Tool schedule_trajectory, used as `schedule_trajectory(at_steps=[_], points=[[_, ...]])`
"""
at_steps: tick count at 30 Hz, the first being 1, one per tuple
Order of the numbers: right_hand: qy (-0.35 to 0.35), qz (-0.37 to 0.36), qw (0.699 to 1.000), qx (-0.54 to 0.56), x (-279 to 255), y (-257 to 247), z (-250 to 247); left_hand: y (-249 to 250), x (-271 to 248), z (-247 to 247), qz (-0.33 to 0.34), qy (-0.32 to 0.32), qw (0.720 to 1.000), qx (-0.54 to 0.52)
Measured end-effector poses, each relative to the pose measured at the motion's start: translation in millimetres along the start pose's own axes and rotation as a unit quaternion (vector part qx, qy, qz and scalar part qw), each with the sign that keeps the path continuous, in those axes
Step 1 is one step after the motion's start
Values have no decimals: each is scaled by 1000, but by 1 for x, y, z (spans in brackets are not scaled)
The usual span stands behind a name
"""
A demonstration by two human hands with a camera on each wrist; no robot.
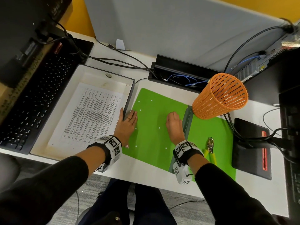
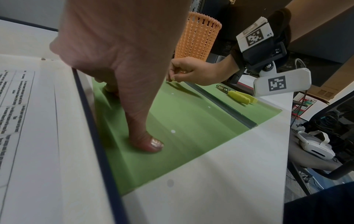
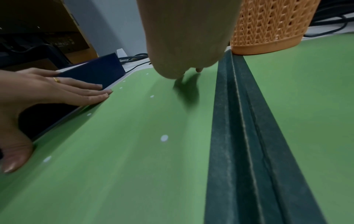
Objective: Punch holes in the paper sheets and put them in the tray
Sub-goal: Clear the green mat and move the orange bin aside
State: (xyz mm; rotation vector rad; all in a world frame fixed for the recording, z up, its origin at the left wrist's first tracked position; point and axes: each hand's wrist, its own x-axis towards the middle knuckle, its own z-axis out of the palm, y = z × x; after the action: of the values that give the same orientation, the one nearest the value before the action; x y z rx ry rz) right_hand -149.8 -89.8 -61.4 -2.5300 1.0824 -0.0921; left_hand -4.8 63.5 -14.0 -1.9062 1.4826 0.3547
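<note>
A printed paper sheet lies in the white tray with a dark rim, left of centre. An open green folder with a dark spine lies beside it, strewn with small white paper dots. My left hand rests flat on the folder's left edge against the tray wall, fingers straight. My right hand hovers just above the folder near the spine, fingers curled and fingertips pinched together; nothing shows between them. The yellow-handled hole punch lies untouched on the folder's right half.
An orange mesh basket stands at the folder's far right corner. A black keyboard lies left of the tray. Cables and an open cable box run along the back. A black pad sits at the right.
</note>
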Motion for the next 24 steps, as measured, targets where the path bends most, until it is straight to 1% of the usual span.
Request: schedule_trajectory(at_steps=[2, 7, 9, 11, 14, 17, 20, 21, 24], points=[[-3, 12, 1000, 11, 3, -5, -7, 0, -1, -2, -1, 2, 1000, -1], [23, -23, 999, 14, 26, -20, -36, 2, -5, -17, 4, 6, 1000, 6], [35, -40, 999, 8, 37, -27, -59, 3, -6, -25, 14, 9, 1000, -1], [59, -59, 996, 14, 48, -33, -84, 5, -4, -29, 19, -3, 1000, 4], [98, -64, 993, 17, 62, -31, -124, 6, -1, -28, 21, -16, 1000, 14], [158, -35, 986, 32, 73, -18, -165, 6, -2, -27, 25, -10, 999, 22], [199, 34, 977, 65, 76, 6, -199, 4, -3, -25, 26, -4, 999, 33], [199, 63, 976, 64, 76, 17, -207, 3, -3, -24, 28, -2, 999, 35], [169, 135, 975, 48, 74, 40, -223, 1, -3, -22, 28, 7, 999, 24]])
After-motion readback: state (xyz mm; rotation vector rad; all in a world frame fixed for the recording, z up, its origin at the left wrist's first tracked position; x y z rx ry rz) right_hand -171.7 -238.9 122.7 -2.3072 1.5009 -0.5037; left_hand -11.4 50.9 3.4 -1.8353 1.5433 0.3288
